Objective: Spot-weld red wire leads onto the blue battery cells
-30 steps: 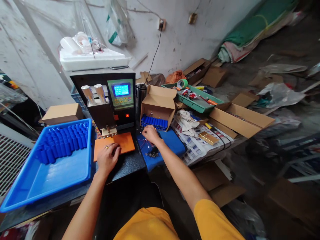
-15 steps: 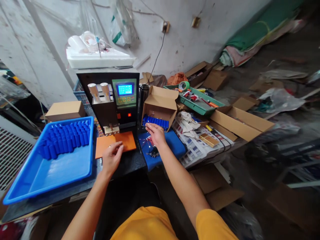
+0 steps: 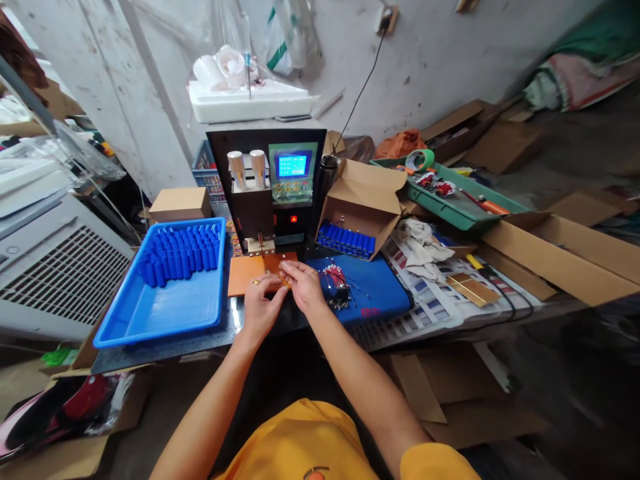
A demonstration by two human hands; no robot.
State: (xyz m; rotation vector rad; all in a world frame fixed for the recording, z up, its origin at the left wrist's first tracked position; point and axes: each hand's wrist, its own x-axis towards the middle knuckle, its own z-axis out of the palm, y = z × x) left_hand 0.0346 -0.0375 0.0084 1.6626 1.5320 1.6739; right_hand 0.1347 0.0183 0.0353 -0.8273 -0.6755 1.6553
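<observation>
My left hand (image 3: 263, 303) and my right hand (image 3: 303, 285) are close together over the front edge of an orange board (image 3: 245, 275). The fingers of both are pinched, with the tips nearly meeting. Whatever they hold is small and mostly hidden; a tiny bright spot shows at the right fingertips. Behind the board stands a black machine (image 3: 297, 233) with a lit blue screen (image 3: 293, 165) and two silver cylinders on its front. A bundle of small parts with red and black wires (image 3: 336, 283) lies on a blue pad (image 3: 383, 293), to the right of my right hand.
A blue tray (image 3: 165, 330) at left holds rows of blue cylindrical cells (image 3: 185, 250). More blue cells (image 3: 347, 239) fill an open cardboard box (image 3: 375, 180). Farther right are a green tray (image 3: 460, 207), a white cloth (image 3: 425, 247) and open cartons (image 3: 560, 267).
My right hand has left the wire bundle on the blue pad and come left to meet my left hand over the orange board. The camera view has turned left.
</observation>
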